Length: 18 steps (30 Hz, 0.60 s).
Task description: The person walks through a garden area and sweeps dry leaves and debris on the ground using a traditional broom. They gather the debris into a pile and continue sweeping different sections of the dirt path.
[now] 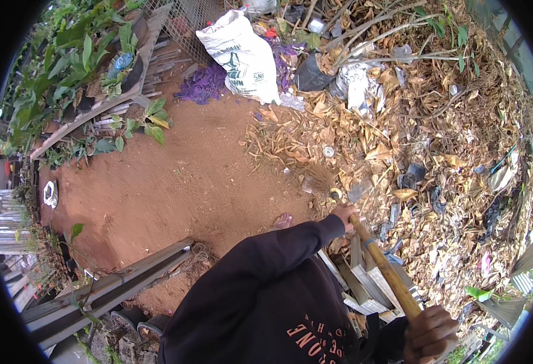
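Both hands hold a broom with a long bamboo handle (pixel 384 264). My left hand (pixel 346 216) is closed round its lower part, near the bristles. My right hand (pixel 430 334) grips the upper end at the bottom right. The stiff brown bristles (pixel 320 178) touch the ground at the edge of a wide heap of dry leaves (pixel 380 152). A clear plastic scrap (pixel 309 185) lies at the bristles, and a small white ring-shaped piece (pixel 328 151) rests on the leaves above them. Bare reddish soil (pixel 193 168) stretches to the left of the broom.
A white woven sack (pixel 243 59) lies beside purple shreds (pixel 205 84) at the top. Black plastic bags (pixel 314 73) and branches (pixel 398 29) lie on the heap. Wooden planks (pixel 366 277) stand near my body. A metal beam (pixel 111 282) is at lower left, potted plants (pixel 75 63) at upper left.
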Motion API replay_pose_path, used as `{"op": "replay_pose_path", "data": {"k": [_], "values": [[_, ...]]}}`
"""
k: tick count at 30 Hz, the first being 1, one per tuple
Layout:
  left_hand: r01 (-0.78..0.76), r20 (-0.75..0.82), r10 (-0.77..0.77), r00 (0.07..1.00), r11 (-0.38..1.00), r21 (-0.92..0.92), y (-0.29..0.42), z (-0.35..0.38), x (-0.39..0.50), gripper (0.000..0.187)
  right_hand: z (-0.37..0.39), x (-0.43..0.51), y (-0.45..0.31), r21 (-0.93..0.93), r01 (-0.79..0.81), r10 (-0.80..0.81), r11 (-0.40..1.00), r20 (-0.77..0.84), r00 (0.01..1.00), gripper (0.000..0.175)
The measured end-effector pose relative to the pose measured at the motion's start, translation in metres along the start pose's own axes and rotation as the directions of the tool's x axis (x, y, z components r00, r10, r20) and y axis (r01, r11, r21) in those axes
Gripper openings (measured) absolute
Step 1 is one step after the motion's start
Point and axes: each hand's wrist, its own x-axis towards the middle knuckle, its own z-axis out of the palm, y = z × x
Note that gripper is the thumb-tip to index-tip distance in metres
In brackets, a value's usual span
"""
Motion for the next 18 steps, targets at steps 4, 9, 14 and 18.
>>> {"op": "replay_pose_path", "data": {"k": [4,9,14,18], "values": [[0.016,-0.007,-0.016,1.000,1.000,0.007,0.057,-0.027,-0.003,0.027,-0.013,0.014,-0.032,-0.016,0.036,-0.038,0.999,-0.079,0.996,0.039],[0.076,0.066,-0.083,0.994,0.992,0.103,0.076,-0.091,-0.030,0.026,-0.013,0.009,-0.044,0.274,0.131,-0.007,0.953,-0.410,0.912,0.041],[0.210,-0.085,-0.198,0.977,0.962,0.173,0.022,-0.141,-0.069,0.029,0.018,0.003,0.006,0.028,-0.100,0.093,0.995,-0.667,0.739,0.038],[0.469,-0.195,-0.451,0.871,0.882,0.056,-0.036,-0.163,-0.076,0.028,0.063,-0.025,0.066,0.064,-0.301,0.275,0.952,-0.618,0.737,0.039]]}}
